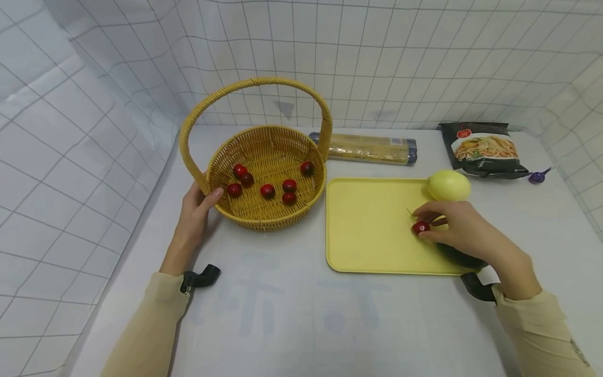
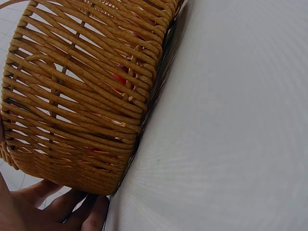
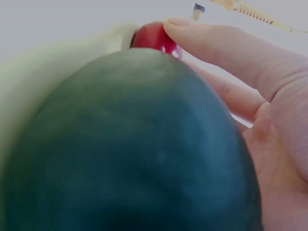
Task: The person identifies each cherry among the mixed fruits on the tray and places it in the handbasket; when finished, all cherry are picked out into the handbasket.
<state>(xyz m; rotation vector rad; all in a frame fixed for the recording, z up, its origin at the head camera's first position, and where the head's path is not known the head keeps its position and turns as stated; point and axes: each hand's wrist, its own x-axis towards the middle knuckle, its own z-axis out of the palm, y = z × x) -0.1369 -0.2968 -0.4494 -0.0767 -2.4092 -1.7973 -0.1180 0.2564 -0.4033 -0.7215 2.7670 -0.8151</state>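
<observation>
In the head view my left hand [image 1: 194, 213] grips the left side of a wicker basket [image 1: 268, 224], thumb over the rim, fingers outside near the handle's base. The left wrist view shows those fingers against the woven wall [image 2: 77, 101]. Several dark red cherries [image 1: 267, 191] lie inside. Over the yellow tray [image 1: 367, 225], my right hand [image 1: 459, 225] pinches a cherry [image 1: 421, 227] with a thin stem between thumb and fingers. Under that hand lies a smooth dark green oval fruit [image 3: 130, 144], partly hidden in the head view, its kind unclear.
A yellow lemon-like fruit [image 1: 448, 185] sits at the tray's back right corner. Behind the tray lie a long clear-wrapped pack [image 1: 369, 148] and a black noodle bag [image 1: 487, 151], with a small purple wrapped piece [image 1: 538, 176] beside it. A gridded white curtain [image 1: 377, 63] stands behind.
</observation>
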